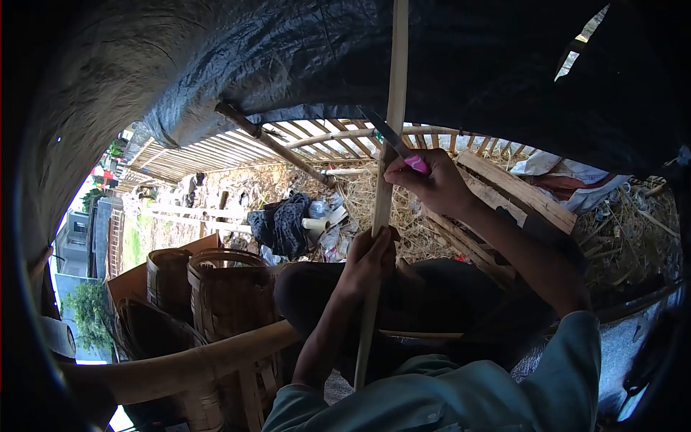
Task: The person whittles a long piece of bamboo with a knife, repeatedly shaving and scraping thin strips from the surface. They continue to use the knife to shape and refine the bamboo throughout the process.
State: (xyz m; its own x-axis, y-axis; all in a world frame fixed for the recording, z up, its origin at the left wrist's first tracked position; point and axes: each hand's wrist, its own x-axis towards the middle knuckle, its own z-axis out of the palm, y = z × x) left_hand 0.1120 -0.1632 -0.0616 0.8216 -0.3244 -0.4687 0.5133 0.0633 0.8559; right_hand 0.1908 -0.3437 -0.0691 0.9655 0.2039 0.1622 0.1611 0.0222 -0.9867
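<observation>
A long pale strip of wood or bamboo [397, 72] stands upright in front of my body, running from the top of the view down to my shirt. My left hand [371, 259] is wrapped round its lower part, near my knees. Higher up, my right hand [425, 176] grips a knife [416, 163] by its pink and white handle. The knife's dark blade points up and left and lies against or just beside the strip; exact contact is unclear.
Woven baskets [230, 295] stand at the left behind a thick bamboo pole [180, 367]. Wooden planks [518, 187] lie at the right on straw. A slatted bamboo fence [209, 155] crosses ahead, under a dark tarp [489, 65]. Black cloth [282, 225] lies on the littered ground.
</observation>
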